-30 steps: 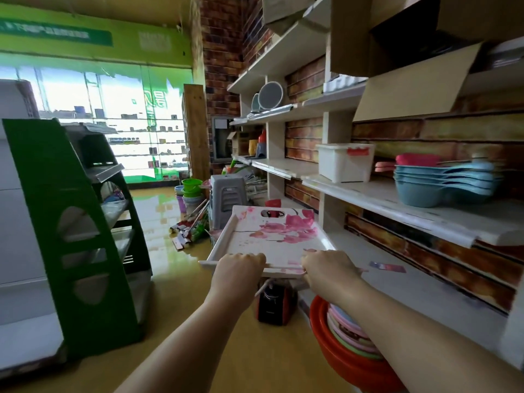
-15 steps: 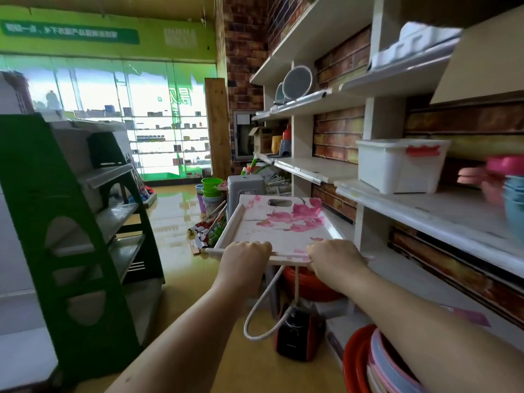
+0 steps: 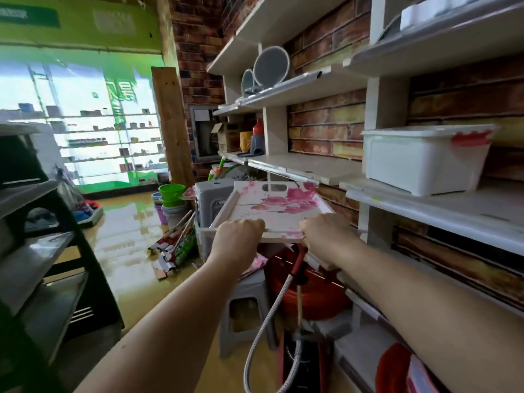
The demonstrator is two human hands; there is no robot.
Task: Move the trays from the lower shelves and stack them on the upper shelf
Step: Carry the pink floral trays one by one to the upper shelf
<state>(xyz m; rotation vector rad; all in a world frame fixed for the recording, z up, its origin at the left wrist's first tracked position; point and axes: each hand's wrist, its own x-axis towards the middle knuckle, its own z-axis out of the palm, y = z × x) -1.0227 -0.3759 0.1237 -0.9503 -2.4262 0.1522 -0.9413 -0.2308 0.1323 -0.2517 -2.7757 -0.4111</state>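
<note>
Floral tray carried in both hands

The left hand (image 3: 236, 236) and right hand (image 3: 326, 235) each curl round the near edge of the tray (image 3: 272, 211), held level beside the shelf (image 3: 306, 168).

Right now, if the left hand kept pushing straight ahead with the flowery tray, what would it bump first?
Probably the grey plastic stool: it stands just beyond the tray's far left corner, ahead of the left hand. Depth is hard to judge.

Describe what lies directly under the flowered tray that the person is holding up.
Under the tray, gripped by the left hand and right hand, show a red basin, a grey stool and a braided hose. The tray covers whatever lies farther back.
</note>
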